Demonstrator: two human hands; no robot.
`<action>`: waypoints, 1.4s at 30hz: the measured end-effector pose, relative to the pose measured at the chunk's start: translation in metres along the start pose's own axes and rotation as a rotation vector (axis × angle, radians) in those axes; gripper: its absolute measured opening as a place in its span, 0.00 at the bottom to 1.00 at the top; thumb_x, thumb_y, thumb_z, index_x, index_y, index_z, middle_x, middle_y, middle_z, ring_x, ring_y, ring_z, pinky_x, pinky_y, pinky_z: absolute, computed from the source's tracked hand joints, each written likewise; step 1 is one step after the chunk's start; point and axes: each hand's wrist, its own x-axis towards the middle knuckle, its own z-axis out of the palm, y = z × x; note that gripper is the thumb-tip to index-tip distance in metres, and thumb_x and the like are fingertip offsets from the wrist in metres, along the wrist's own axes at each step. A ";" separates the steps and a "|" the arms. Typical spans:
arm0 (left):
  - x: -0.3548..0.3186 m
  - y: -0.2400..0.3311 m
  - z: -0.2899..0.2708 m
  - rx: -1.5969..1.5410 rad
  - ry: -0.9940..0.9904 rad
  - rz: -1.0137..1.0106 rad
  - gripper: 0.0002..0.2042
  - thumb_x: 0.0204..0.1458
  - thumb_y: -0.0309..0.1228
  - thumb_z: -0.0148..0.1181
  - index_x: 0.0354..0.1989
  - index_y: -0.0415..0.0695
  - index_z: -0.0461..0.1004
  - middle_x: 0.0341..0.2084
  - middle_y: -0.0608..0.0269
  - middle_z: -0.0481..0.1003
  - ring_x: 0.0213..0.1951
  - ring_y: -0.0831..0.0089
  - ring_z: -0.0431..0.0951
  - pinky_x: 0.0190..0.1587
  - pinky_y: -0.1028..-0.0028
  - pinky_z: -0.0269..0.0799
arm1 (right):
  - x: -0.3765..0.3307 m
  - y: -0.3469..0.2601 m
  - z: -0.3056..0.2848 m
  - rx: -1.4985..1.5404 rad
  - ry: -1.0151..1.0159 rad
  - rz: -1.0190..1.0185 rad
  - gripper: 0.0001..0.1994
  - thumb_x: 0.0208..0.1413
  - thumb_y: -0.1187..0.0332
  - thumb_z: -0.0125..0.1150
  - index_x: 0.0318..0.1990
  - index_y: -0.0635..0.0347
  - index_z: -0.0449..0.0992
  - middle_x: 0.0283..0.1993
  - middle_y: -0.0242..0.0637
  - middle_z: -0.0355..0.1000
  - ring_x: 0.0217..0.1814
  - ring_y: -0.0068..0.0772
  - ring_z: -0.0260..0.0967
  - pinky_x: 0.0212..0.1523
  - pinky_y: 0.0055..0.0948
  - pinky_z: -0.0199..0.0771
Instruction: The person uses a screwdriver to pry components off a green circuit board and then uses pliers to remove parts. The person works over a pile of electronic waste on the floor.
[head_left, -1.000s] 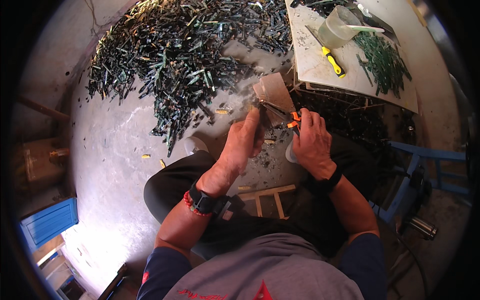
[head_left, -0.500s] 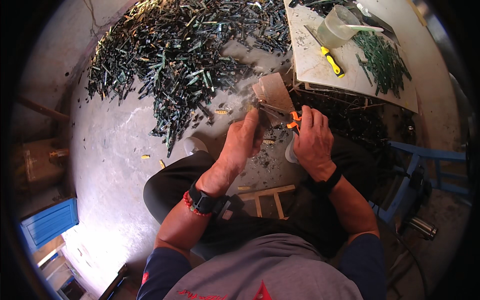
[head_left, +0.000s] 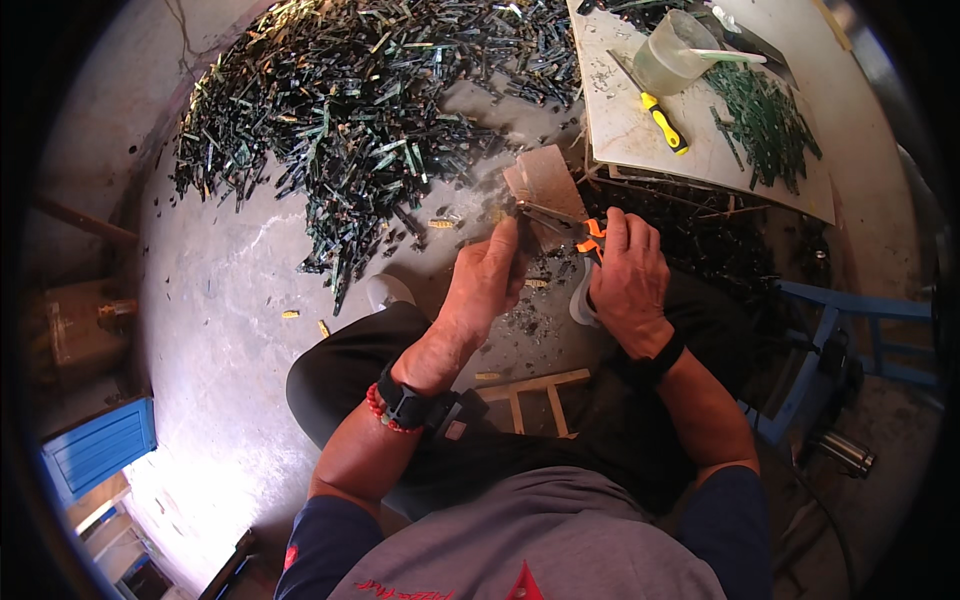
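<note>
My right hand [head_left: 632, 270] is closed around the handles of a pair of pliers [head_left: 562, 220] with orange and black grips. The plier jaws reach left, just above the fingertips of my left hand [head_left: 490, 268]. Those left fingers are pinched together, and whatever they hold is hidden behind the thumb and too small to make out. Beyond the pliers lies a reddish-brown brick-like block [head_left: 545, 172] on the floor.
A big heap of dark narrow strips [head_left: 350, 120] covers the far floor. At far right, a pale board [head_left: 630, 140] bears a cloudy plastic tub [head_left: 668, 55], a yellow-and-black screwdriver [head_left: 665, 125] and green strips [head_left: 765, 125]. A blue metal frame [head_left: 800, 370] stands right.
The pliers have tilted slightly and their jaws sit a little to the left of before. My right hand has shifted very slightly. My left hand stays nearly in place.
</note>
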 end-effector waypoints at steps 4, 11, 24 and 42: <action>-0.001 0.003 0.003 -0.002 0.013 -0.008 0.26 0.62 0.54 0.43 0.20 0.44 0.65 0.15 0.70 0.62 0.16 0.81 0.58 0.17 0.80 0.54 | 0.000 0.001 0.001 -0.022 0.026 -0.017 0.20 0.50 0.75 0.53 0.53 0.66 0.66 0.45 0.45 0.66 0.49 0.46 0.65 0.44 0.37 0.72; 0.003 -0.001 0.000 0.002 0.003 0.015 0.25 0.62 0.53 0.44 0.22 0.44 0.65 0.16 0.69 0.62 0.17 0.81 0.58 0.17 0.80 0.53 | -0.001 0.002 0.006 -0.032 0.005 -0.013 0.20 0.50 0.75 0.53 0.53 0.64 0.66 0.45 0.45 0.65 0.49 0.46 0.65 0.45 0.37 0.72; 0.005 -0.004 0.003 0.103 0.066 0.028 0.27 0.61 0.55 0.44 0.22 0.43 0.67 0.15 0.69 0.64 0.16 0.81 0.60 0.17 0.80 0.56 | 0.001 0.002 0.007 -0.088 -0.001 -0.044 0.18 0.51 0.73 0.54 0.50 0.65 0.67 0.42 0.42 0.65 0.46 0.43 0.66 0.40 0.34 0.73; 0.034 -0.046 -0.002 0.359 0.175 0.117 0.27 0.60 0.55 0.47 0.22 0.41 0.69 0.14 0.69 0.65 0.14 0.80 0.63 0.17 0.78 0.59 | -0.001 0.012 0.020 -0.368 -0.087 -0.161 0.11 0.50 0.70 0.52 0.42 0.61 0.69 0.32 0.35 0.65 0.35 0.34 0.64 0.33 0.29 0.68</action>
